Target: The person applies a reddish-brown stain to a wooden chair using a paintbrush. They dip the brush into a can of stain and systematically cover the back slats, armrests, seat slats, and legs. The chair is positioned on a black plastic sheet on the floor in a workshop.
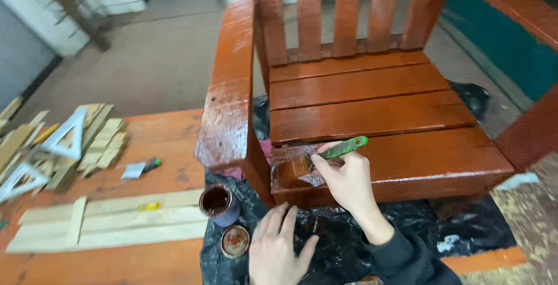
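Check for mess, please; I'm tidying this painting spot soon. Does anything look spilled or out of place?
Nothing looks spilled. The open paint can stands upright on the black plastic sheet, its lid beside it. The right hand holds the green-handled brush.

Head view. The right hand (347,180) grips a green-handled paintbrush (338,149), its bristles pressed to the front slat of a glossy red-brown slatted wooden chair (372,116) standing on black plastic sheeting (325,232). The left hand (278,250) rests flat on the sheeting, fingers spread. Just left of it stand an open tin of brown paint (219,203) and its round lid (235,241). Pale wooden boards (110,218) lie on the orange table (168,134).
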